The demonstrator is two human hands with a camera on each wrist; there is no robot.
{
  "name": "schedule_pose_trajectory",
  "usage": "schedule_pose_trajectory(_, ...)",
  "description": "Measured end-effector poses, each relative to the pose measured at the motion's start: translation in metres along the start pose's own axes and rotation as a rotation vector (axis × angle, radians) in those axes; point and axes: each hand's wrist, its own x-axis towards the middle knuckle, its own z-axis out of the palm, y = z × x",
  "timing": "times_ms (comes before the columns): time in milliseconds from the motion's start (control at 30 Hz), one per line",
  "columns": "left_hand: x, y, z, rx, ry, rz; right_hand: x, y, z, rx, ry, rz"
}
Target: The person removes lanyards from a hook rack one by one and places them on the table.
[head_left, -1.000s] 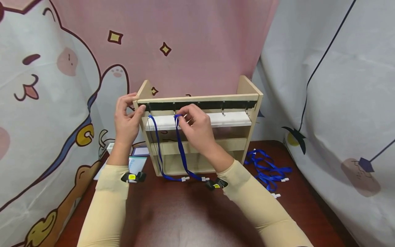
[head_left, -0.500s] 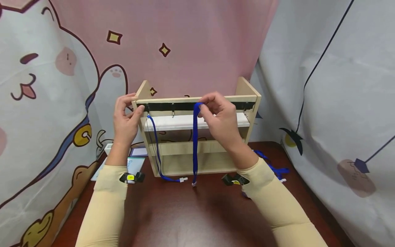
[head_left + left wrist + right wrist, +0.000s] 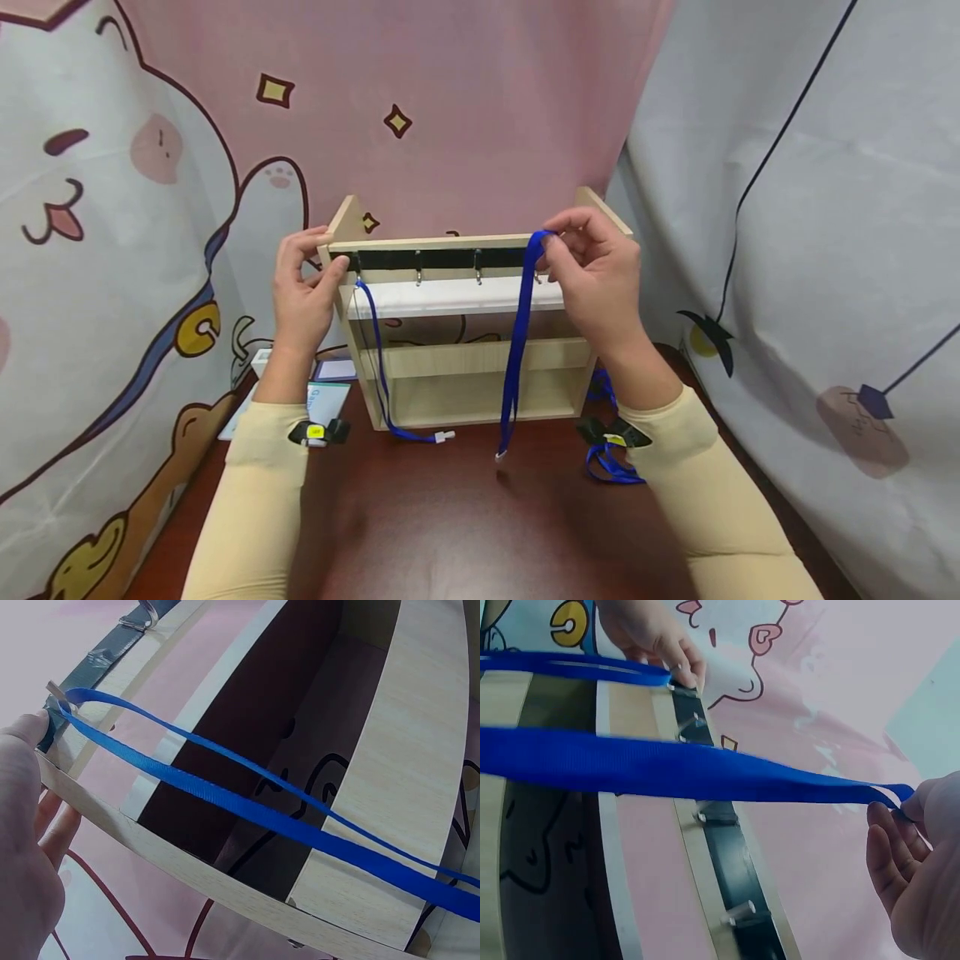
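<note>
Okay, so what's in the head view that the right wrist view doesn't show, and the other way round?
Only the head view shows the dark red tabletop, the loose blue lanyards on it, and a printed sheet at left.

Only the right wrist view shows an outlined heart printed on the backdrop.

Both show the left hand gripping the wooden shelf, the right hand pinching one blue lanyard, and a second blue lanyard hung on the black hook strip.

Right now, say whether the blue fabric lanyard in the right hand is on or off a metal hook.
Off: the right hand pinches the blue fabric lanyard by its looped end, clear of the metal hooks.
</note>
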Motion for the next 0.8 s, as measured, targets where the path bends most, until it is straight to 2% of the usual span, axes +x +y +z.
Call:
schedule_pose_trajectory(267, 0.001, -0.003, -0.002, -0.008, -0.003, 0.007, 0.003, 0.004, -0.025, -0.065, 0.037, 0.024)
schedule_pose_trajectory(600, 0.0, 0.0, -0.002, -0.016, -0.001, 0.001, 0.004, 0.024, -0.055, -0.175, 0.09, 0.106)
schedule_pose_trajectory(800, 0.0, -0.001, -0.001, -0.003, -0.005, -0.008, 0.001, 0.031, -0.065, -0.209, 0.099, 0.126)
